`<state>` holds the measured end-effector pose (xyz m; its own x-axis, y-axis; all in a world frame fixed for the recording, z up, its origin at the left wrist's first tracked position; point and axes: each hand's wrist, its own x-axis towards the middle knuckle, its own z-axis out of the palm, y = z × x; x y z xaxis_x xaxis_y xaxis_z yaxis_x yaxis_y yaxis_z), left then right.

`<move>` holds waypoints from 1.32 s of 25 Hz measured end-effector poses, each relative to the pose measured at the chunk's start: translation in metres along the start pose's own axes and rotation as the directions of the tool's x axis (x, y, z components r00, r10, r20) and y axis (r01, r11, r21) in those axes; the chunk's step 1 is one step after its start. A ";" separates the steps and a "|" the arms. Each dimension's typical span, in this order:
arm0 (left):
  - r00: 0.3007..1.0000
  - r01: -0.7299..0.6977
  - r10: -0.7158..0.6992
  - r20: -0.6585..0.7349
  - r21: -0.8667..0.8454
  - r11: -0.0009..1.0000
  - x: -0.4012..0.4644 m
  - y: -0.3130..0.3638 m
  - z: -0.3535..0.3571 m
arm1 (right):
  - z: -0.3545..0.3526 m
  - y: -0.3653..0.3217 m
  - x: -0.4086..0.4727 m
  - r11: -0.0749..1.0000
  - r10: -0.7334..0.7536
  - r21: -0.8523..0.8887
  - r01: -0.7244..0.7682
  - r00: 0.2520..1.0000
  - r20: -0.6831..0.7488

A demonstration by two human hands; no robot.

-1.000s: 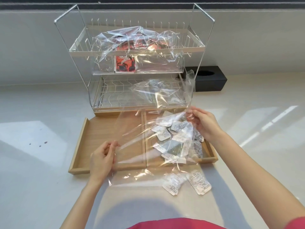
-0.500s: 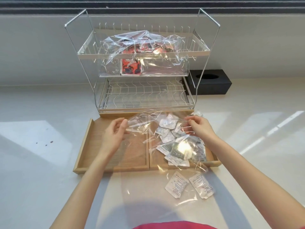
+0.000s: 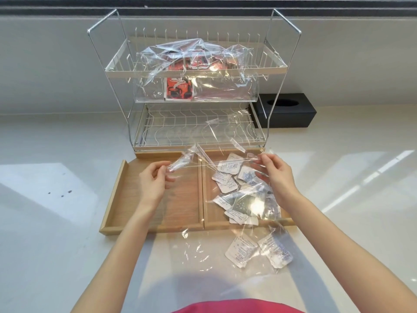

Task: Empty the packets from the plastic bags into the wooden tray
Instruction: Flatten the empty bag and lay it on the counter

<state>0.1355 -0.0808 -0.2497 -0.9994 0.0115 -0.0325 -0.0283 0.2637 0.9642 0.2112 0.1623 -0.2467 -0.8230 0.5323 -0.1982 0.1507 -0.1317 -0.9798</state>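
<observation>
A clear plastic bag (image 3: 216,236) hangs stretched between my hands over the two-part wooden tray (image 3: 112,199). My left hand (image 3: 152,185) pinches its crumpled left corner above the left compartment. My right hand (image 3: 276,177) grips its right edge above the right compartment. Several white packets (image 3: 228,179) lie in the right compartment under the plastic. Two packets (image 3: 241,250) sit in the bag's lower part, on the counter in front of the tray. A second clear bag with red packets (image 3: 180,90) lies on the upper shelf of the wire rack (image 3: 286,64).
The wire rack stands right behind the tray, its lower shelf (image 3: 180,129) bare. A black box (image 3: 286,109) sits behind the rack at the right. The white counter (image 3: 56,245) spreads to both sides.
My left hand rose from the tray's front edge to over the left compartment, taking the bag's corner with it. The bag's raised end dropped from the rack's height to just above the tray.
</observation>
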 end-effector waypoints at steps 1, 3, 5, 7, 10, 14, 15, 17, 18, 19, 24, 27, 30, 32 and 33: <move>1.000 0.003 -0.003 0.009 -0.022 1.000 -0.001 -0.001 -0.001 | 0.000 0.000 -0.002 1.000 0.010 0.008 -0.010 1.000 0.008; 0.997 0.040 -0.037 0.069 -0.047 0.998 -0.004 -0.001 -0.004 | 0.000 -0.001 -0.003 0.999 0.003 -0.039 -0.002 1.000 0.017; 0.980 0.102 -0.096 0.175 -0.023 0.995 -0.006 0.001 -0.007 | -0.001 -0.003 -0.004 0.997 -0.031 -0.067 0.032 0.999 0.016; 0.946 0.099 -0.111 0.303 0.053 0.994 -0.004 0.001 -0.013 | -0.003 -0.004 -0.005 0.993 -0.075 -0.087 0.077 0.997 0.018; 0.830 -0.023 -0.058 0.555 0.137 0.990 -0.002 0.007 -0.022 | -0.006 -0.005 -0.005 0.985 -0.124 -0.114 0.130 0.990 0.063; 0.759 -0.134 0.017 0.651 0.131 0.982 0.015 0.028 -0.023 | -0.008 -0.010 -0.006 0.982 -0.147 -0.094 0.161 0.979 0.141; 0.761 -0.165 0.027 0.648 0.154 0.974 0.022 0.033 -0.020 | -0.008 -0.011 -0.005 0.983 -0.149 -0.089 0.164 0.977 0.151; 0.768 -0.205 0.009 0.640 0.232 0.951 0.033 0.041 -0.012 | -0.009 -0.012 -0.005 0.983 -0.148 -0.083 0.164 0.975 0.167; 0.768 -0.198 -0.017 0.640 0.262 0.945 0.038 0.043 -0.008 | -0.008 -0.013 -0.006 0.983 -0.149 -0.083 0.165 0.974 0.172; 0.755 -0.180 -0.046 0.654 0.274 0.945 0.042 0.044 -0.004 | -0.009 -0.013 -0.006 0.983 -0.149 -0.082 0.166 0.973 0.174; 0.632 -0.231 -0.056 0.773 0.258 0.938 0.044 0.048 0.002 | -0.012 -0.013 -0.006 0.983 -0.134 -0.095 0.154 0.972 0.196; 0.682 -0.274 0.001 0.731 0.255 0.927 0.045 0.050 0.004 | -0.013 -0.011 -0.005 0.984 -0.116 -0.109 0.139 0.975 0.190; 0.814 -0.233 0.085 0.574 0.189 0.954 0.051 0.050 0.005 | -0.012 -0.009 -0.005 0.980 -0.100 -0.151 0.129 0.978 0.186; 0.849 -0.251 0.145 0.507 0.146 0.957 0.055 0.052 0.003 | -0.008 -0.007 -0.005 0.973 -0.110 -0.183 0.143 0.978 0.177; 0.860 -0.273 0.178 0.478 0.136 0.952 0.056 0.053 0.003 | -0.007 -0.007 -0.004 0.969 -0.124 -0.194 0.156 0.979 0.164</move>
<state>0.0782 -0.0635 -0.2013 -0.8552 0.5180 0.0180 0.2483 0.3790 0.8915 0.2173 0.1664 -0.2394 -0.9141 0.3998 -0.0674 0.1239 0.1171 -0.9854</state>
